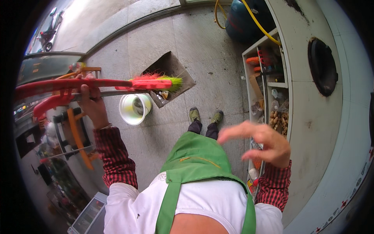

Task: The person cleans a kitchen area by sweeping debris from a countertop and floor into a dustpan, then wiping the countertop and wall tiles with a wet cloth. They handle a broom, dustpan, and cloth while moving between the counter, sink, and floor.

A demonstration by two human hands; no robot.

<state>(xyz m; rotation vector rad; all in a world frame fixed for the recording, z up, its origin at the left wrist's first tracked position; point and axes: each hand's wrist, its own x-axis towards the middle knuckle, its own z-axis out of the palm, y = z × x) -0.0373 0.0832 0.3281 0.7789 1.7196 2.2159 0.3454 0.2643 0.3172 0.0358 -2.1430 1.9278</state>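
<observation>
My left hand [92,101] grips the red handle of a broom [155,84] together with the grey handle of a long-handled dustpan [178,83]. The broom's red and yellow-green bristles lie over the dustpan, which holds some small litter. Part of the pan is hidden behind the broom head. Just below them a white plastic bucket [125,112] stands on the tiled floor, with something greyish inside. My right hand [266,140] is raised at the right in front of the shelves, fingers apart and curved, holding nothing; it is slightly blurred.
At the right runs a white counter [309,131] with shelves of bagged goods [279,120] under it. A dark blue gas cylinder [242,22] with a yellow hose stands at the top. Orange-framed chairs [76,131] are at the left, and a glass-topped cabinet [89,215] is at the lower left.
</observation>
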